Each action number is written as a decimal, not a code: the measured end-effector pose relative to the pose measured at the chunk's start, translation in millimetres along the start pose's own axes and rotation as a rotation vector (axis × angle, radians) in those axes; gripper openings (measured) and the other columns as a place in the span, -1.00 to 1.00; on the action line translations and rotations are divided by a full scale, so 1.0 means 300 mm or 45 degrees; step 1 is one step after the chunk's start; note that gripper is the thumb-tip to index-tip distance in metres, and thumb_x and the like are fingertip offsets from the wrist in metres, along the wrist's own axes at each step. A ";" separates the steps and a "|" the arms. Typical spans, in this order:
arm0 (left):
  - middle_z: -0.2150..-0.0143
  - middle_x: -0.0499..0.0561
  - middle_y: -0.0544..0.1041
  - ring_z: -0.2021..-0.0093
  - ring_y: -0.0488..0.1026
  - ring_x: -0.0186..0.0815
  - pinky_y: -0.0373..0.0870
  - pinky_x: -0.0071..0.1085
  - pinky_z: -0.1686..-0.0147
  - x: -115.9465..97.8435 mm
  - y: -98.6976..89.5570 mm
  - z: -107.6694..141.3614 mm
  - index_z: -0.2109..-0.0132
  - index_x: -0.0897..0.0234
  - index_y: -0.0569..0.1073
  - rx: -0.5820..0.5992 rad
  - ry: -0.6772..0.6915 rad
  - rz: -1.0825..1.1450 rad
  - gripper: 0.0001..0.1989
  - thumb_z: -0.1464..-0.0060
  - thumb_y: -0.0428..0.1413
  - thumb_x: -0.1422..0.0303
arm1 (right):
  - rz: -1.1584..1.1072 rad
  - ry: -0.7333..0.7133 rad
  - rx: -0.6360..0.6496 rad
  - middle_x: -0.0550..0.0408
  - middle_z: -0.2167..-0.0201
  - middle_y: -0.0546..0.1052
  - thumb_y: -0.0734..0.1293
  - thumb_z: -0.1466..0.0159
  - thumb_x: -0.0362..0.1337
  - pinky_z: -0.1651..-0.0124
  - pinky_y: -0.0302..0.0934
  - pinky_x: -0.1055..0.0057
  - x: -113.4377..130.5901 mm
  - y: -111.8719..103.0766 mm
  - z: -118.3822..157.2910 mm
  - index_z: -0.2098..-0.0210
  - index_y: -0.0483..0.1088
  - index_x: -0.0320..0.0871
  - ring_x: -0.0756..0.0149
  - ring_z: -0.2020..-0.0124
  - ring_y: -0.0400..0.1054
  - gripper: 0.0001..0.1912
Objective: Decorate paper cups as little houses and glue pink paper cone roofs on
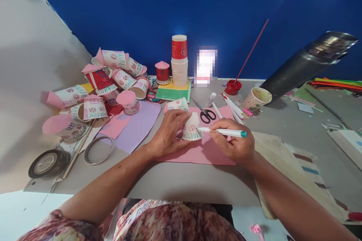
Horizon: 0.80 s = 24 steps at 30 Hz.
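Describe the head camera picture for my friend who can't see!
A person's left hand holds a white paper cup while the right hand holds a marker with its tip at the cup's patterned side. Pink paper lies underneath, and decorated cups are piled to the left.

A tapered white paper cup carries red dotted clusters and jagged green strokes, a slim white plastic marker ends in teal, a flat pink paper sheet and a lilac paper sheet are plain, metal scissors have black looped handles, and the flat worktop is grey.
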<state>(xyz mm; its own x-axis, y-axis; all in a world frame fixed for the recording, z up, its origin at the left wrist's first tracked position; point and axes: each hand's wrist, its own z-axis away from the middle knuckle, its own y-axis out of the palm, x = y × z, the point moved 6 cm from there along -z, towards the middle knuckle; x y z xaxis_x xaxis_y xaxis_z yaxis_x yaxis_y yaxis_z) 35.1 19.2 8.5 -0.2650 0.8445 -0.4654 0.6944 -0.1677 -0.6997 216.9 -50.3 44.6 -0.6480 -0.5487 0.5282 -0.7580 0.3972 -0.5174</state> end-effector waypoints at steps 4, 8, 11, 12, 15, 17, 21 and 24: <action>-0.17 0.20 0.36 -0.18 0.34 -0.01 0.41 0.00 -0.14 -0.015 -0.003 -0.004 -0.38 0.11 0.19 -0.014 0.028 -0.016 -0.27 -0.14 0.29 0.27 | 0.012 -0.007 0.015 0.12 0.48 0.61 0.35 -0.32 -0.32 0.46 0.29 0.44 0.001 0.007 0.005 0.29 0.49 -0.09 0.35 0.54 0.43 -0.93; -0.16 0.19 0.37 -0.16 0.35 -0.01 0.39 0.01 -0.14 -0.018 -0.004 -0.006 -0.39 0.08 0.17 -0.020 0.033 -0.027 -0.25 -0.14 0.29 0.27 | 0.021 0.014 -0.004 0.11 0.47 0.61 0.34 -0.32 -0.31 0.44 0.32 0.42 -0.002 0.002 0.005 0.28 0.50 -0.08 0.33 0.52 0.45 -0.92; -0.16 0.19 0.37 -0.16 0.35 -0.01 0.38 0.02 -0.14 -0.014 -0.001 -0.005 -0.39 0.07 0.16 -0.016 0.022 -0.041 -0.26 -0.15 0.28 0.26 | 0.016 0.021 0.011 0.11 0.48 0.61 0.34 -0.32 -0.30 0.46 0.30 0.42 -0.004 0.002 0.002 0.29 0.50 -0.09 0.33 0.53 0.45 -0.92; -0.15 0.19 0.37 -0.16 0.35 -0.01 0.38 0.02 -0.14 -0.013 0.001 -0.004 -0.38 0.07 0.16 -0.013 0.019 -0.048 -0.26 -0.15 0.28 0.25 | 0.014 0.020 0.019 0.11 0.48 0.60 0.34 -0.32 -0.30 0.47 0.29 0.42 -0.004 0.003 0.001 0.30 0.50 -0.09 0.33 0.54 0.44 -0.91; -0.16 0.19 0.36 -0.17 0.35 0.00 0.38 0.02 -0.14 -0.009 0.005 -0.001 -0.38 0.08 0.16 -0.007 0.010 -0.049 -0.25 -0.14 0.29 0.26 | 0.016 0.025 0.032 0.11 0.49 0.60 0.33 -0.32 -0.30 0.48 0.28 0.42 -0.004 0.005 0.000 0.32 0.50 -0.09 0.34 0.55 0.42 -0.90; -0.17 0.20 0.35 -0.18 0.34 0.01 0.39 0.01 -0.14 -0.008 0.007 0.001 -0.39 0.08 0.15 0.002 -0.002 -0.025 -0.24 -0.13 0.28 0.29 | 0.015 0.020 0.032 0.11 0.49 0.60 0.34 -0.32 -0.30 0.48 0.28 0.42 -0.001 0.007 0.001 0.32 0.50 -0.09 0.34 0.55 0.43 -0.90; -0.19 0.20 0.33 -0.21 0.33 0.00 0.41 -0.01 -0.13 -0.010 0.009 0.002 -0.40 0.08 0.13 0.016 -0.004 0.020 -0.24 -0.14 0.27 0.34 | -0.005 -0.012 0.038 0.11 0.48 0.61 0.34 -0.32 -0.32 0.48 0.27 0.44 0.007 0.011 0.002 0.30 0.49 -0.10 0.35 0.55 0.42 -0.91; -0.19 0.21 0.33 -0.22 0.33 0.00 0.42 -0.01 -0.13 -0.011 0.011 0.002 -0.40 0.09 0.13 0.017 0.005 0.034 -0.24 -0.14 0.27 0.35 | -0.009 -0.014 0.050 0.13 0.50 0.60 0.34 -0.32 -0.33 0.49 0.26 0.44 0.008 0.013 0.001 0.30 0.48 -0.10 0.36 0.57 0.41 -0.92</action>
<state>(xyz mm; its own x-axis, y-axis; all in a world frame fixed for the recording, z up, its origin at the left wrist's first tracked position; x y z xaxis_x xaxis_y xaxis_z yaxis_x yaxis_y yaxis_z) 37.9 15.6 7.6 -0.2439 0.8417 -0.4818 0.6919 -0.1970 -0.6945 212.6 -50.2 43.7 -0.6414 -0.5594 0.5250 -0.7592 0.3640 -0.5396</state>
